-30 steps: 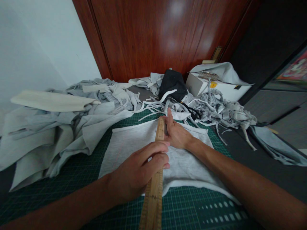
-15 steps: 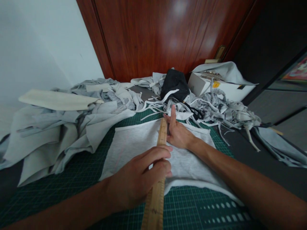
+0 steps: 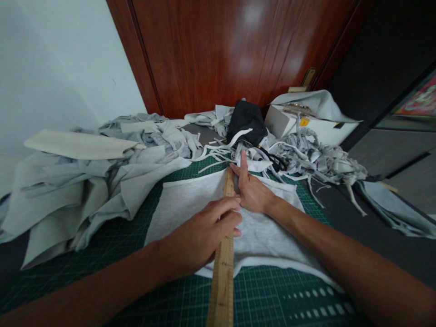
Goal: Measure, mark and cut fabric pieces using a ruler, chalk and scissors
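Ruler [image 3: 223,268] (wooden) beneath left hand [image 3: 202,234]

Dim, cool light leaves hazy glare on the glossy wooden door [image 3: 211,59]; the dark cabinet [image 3: 368,59] lies in shadow. Wide-angle distortion stretches the right edge, where a colourful picture [image 3: 418,97] blurs. Graduations on the wooden ruler [image 3: 223,279] look soft.

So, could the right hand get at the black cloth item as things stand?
Probably yes: the right hand, beside the far end of the wooden ruler, looks close to the black cloth item, with just pale fabric scraps between them.
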